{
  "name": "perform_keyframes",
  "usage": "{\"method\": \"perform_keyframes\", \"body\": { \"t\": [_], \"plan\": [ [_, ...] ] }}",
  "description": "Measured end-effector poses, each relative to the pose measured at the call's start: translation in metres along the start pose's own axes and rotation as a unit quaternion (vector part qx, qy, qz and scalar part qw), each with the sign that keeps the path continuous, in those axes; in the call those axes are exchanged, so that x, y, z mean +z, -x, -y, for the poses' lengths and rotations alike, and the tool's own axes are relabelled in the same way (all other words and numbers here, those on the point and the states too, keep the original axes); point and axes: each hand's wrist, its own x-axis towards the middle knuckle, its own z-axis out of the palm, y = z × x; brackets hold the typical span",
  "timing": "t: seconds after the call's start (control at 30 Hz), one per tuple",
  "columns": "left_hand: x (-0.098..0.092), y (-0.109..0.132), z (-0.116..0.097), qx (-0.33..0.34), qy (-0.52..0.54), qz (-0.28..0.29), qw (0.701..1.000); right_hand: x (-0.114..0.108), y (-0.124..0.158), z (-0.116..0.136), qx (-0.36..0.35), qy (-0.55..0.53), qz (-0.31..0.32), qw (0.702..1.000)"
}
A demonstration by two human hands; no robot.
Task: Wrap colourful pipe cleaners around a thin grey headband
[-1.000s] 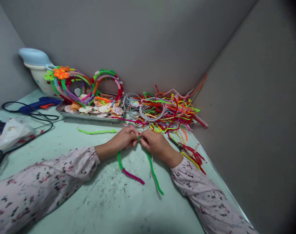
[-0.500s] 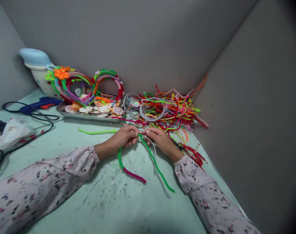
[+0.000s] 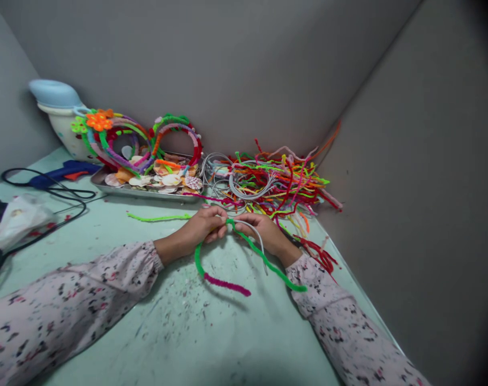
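Observation:
My left hand point(image 3: 201, 226) is closed in a pinch on a thin grey wire point(image 3: 260, 240). Below its palm hangs the wire's covered part, a curve wrapped in green pipe cleaner point(image 3: 199, 261) and ending in a magenta wrapped stretch point(image 3: 227, 284). Facing it, my right hand point(image 3: 268, 235) pinches a loose green pipe cleaner point(image 3: 268, 262) where it winds round the wire between both hands. The pipe cleaner's free tail slants down across to the right cuff. The bare wire end arcs over the right fingers. Fingers partly hide the contact spot.
Behind the hands, a metal tray point(image 3: 147, 194) holds shells and wrapped hoops point(image 3: 125, 142). Pipe cleaners point(image 3: 295, 179) and coiled wire point(image 3: 249, 194) are heaped to its right. A lime pipe cleaner point(image 3: 159, 218), a blue glue gun point(image 3: 53, 176) and a black cable point(image 3: 73, 199) lie left.
The green pipe cleaner's tail has swung up and right, toward my right sleeve. The bare wire end has shifted right over the fingers, and the magenta end has moved slightly right and up.

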Motion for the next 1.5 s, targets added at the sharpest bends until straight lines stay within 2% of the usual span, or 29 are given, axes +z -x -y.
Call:
{"method": "perform_keyframes", "body": {
  "t": [0.3,0.47,0.7,0.97,1.1,1.27,1.5],
  "plan": [
    [-0.003,-0.002,0.005,0.013,-0.019,0.024,0.999,0.012,0.000,0.005,-0.063,0.077,-0.045,0.994],
    [-0.001,-0.001,0.002,0.003,-0.020,0.021,1.000,0.010,0.001,0.001,-0.138,0.152,-0.056,0.977],
    [-0.003,-0.002,0.002,-0.004,-0.031,0.030,0.999,0.004,0.002,0.004,-0.252,0.297,-0.041,0.920],
    [-0.004,-0.002,0.001,-0.017,-0.021,0.034,0.999,-0.001,0.004,0.003,-0.295,0.453,-0.047,0.840],
    [-0.003,-0.002,0.000,-0.017,-0.014,0.036,0.999,-0.002,0.006,0.006,-0.310,0.491,-0.061,0.812],
    [-0.003,-0.002,0.000,-0.003,-0.015,0.048,0.999,-0.002,0.007,0.011,-0.295,0.510,-0.074,0.804],
    [-0.005,-0.001,0.001,-0.018,-0.048,0.049,0.997,0.001,0.006,0.008,-0.281,0.493,-0.078,0.820]
  ]
}}
